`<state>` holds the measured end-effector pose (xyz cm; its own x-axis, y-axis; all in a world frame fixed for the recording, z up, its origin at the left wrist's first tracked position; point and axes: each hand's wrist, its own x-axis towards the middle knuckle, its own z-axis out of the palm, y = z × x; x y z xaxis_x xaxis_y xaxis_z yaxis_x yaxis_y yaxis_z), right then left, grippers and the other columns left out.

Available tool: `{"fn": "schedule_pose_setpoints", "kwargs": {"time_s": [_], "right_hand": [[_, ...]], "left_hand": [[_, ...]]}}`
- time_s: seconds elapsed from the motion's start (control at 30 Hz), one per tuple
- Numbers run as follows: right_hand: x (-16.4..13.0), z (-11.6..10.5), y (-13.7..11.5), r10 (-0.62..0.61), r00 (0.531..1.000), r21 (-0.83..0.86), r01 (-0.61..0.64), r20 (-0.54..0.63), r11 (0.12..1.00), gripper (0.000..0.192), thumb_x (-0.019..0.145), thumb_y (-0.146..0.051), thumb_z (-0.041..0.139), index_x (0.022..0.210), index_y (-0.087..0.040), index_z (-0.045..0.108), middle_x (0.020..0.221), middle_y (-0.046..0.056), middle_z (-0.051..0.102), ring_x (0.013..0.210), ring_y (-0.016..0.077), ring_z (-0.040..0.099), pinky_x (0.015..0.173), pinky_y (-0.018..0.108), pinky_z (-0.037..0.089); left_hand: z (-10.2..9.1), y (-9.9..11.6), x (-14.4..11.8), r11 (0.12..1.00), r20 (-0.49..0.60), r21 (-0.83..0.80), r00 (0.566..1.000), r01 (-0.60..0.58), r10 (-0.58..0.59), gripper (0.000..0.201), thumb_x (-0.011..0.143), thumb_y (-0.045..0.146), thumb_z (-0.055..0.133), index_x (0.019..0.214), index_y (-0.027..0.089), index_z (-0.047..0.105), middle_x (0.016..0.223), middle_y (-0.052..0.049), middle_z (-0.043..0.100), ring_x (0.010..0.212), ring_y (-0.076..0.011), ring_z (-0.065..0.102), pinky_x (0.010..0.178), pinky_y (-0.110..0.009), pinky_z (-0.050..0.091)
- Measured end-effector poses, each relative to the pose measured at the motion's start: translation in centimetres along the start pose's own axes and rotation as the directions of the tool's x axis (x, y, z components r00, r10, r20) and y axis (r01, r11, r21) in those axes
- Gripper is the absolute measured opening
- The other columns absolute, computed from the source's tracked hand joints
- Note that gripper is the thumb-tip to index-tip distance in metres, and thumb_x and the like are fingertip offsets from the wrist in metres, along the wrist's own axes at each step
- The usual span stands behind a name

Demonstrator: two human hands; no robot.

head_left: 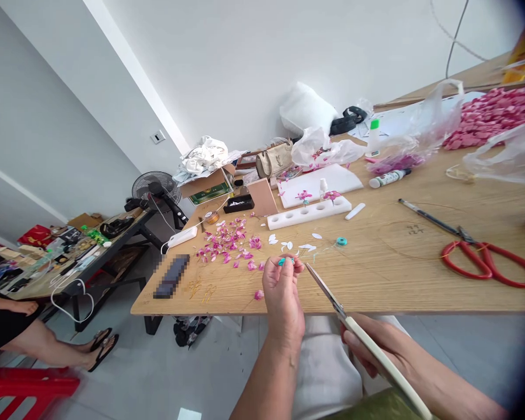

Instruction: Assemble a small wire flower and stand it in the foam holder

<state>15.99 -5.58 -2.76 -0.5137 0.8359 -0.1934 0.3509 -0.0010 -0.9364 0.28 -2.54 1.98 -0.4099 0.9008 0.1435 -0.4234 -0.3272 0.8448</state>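
My left hand [284, 291] is at the table's front edge, thumb and fingers pinched on a small teal item [282, 262] whose exact kind is partly hidden. My right hand [376, 344] grips cream-handled scissors [354, 329], their pointed tips up beside my left fingertips. Beyond my left hand lie white petal-shaped pieces [284, 245] and a teal thread spool [342, 241] with fine strands trailing from it. Many loose pink petals [227, 242] are scattered to the left.
A white holder with holes [310, 214] carries pink flowers. Red-handled scissors [485, 259] and a pen lie right. A dark pixelated rectangle [171, 277] and gold wire pieces [201, 290] sit near the left edge. Pink pieces [499, 111] heap far right. A person's legs [56, 344] show left.
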Motion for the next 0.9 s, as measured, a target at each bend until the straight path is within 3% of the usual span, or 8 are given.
{"fn": "schedule_pose_setpoints", "kwargs": {"time_s": [0.13, 0.37, 0.9], "right_hand": [[0.6, 0.4, -1.0, -0.051, 0.999, -0.041, 0.051, 0.014, 0.998, 0.039, 0.090, -0.054, 0.045, 0.071, -0.021, 0.051, 0.066, -0.001, 0.054, 0.062, 0.0148, 0.047, 0.058, 0.024, 0.038], [1.6, 0.8, -1.2, -0.033, 0.999, -0.025, 0.034, 0.013, 0.999, 0.041, 0.092, -0.054, 0.039, 0.069, -0.021, 0.046, 0.062, -0.001, 0.052, 0.059, 0.0148, 0.048, 0.056, 0.025, 0.037], [1.3, 1.1, -2.4, 0.042, 0.999, 0.129, -0.043, 0.011, 0.991, 0.036, 0.089, -0.047, 0.046, 0.066, -0.021, 0.041, 0.051, -0.004, 0.047, 0.050, 0.0116, 0.043, 0.053, 0.024, 0.033]], "left_hand": [[0.2, -0.7, -0.2, 0.998, -0.029, 0.065, 0.999, -0.026, 0.028, 0.019, 0.083, 0.030, 0.063, 0.071, 0.017, 0.056, 0.074, -0.001, 0.061, 0.072, -0.0113, 0.055, 0.077, -0.027, 0.045], [0.0, -1.4, -0.2, 0.991, -0.034, 0.131, 0.998, -0.038, 0.043, 0.026, 0.080, 0.039, 0.067, 0.072, 0.018, 0.056, 0.073, 0.000, 0.061, 0.073, -0.0127, 0.058, 0.078, -0.028, 0.046], [-0.1, -1.7, -0.6, 0.994, -0.025, 0.109, 0.999, -0.026, 0.029, 0.027, 0.081, 0.043, 0.067, 0.074, 0.019, 0.057, 0.073, 0.000, 0.060, 0.075, -0.0131, 0.058, 0.079, -0.028, 0.046]]}}
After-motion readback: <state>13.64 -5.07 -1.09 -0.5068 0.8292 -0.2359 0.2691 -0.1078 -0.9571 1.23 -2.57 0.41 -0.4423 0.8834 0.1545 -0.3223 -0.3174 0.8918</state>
